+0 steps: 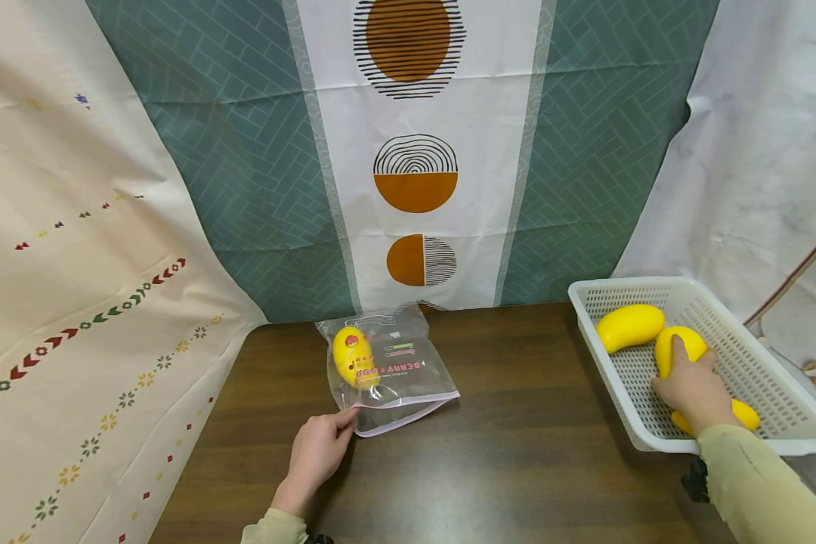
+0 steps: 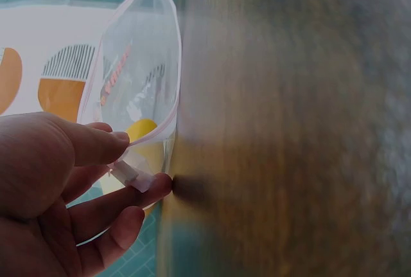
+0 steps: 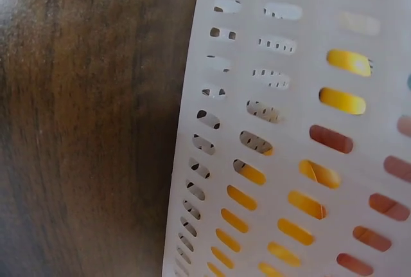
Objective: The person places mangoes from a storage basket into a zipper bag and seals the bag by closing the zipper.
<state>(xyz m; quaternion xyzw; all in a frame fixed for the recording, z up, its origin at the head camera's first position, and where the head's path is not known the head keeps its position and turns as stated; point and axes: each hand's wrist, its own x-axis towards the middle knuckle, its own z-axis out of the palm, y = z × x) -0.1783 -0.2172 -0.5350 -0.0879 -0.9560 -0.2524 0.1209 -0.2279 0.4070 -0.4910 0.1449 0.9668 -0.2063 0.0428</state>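
Observation:
My left hand (image 1: 319, 449) pinches the mouth edge of a clear zip bag (image 1: 435, 370) at its near left corner. That bag lies on the table with a yellow mango (image 1: 349, 351) inside. In the left wrist view, the bag mouth (image 2: 168, 29) gapes apart. Over on the right, my right hand (image 1: 697, 387) reaches into a white perforated basket (image 1: 612, 389) and grips a yellow mango (image 1: 692, 341), its thumb on the near side. Another mango (image 1: 629, 327) lies at the basket's far left, and one more (image 1: 746, 415) sits partly under my right hand. In the right wrist view, the basket wall hides most of that hand.
A brown wooden table (image 1: 517, 438) stretches between the bag and the basket. Behind it hangs a teal and white patterned cloth (image 1: 442, 291). A cream cloth (image 1: 143, 340) borders the left side, and a pale marbled cloth (image 1: 768, 189) the right.

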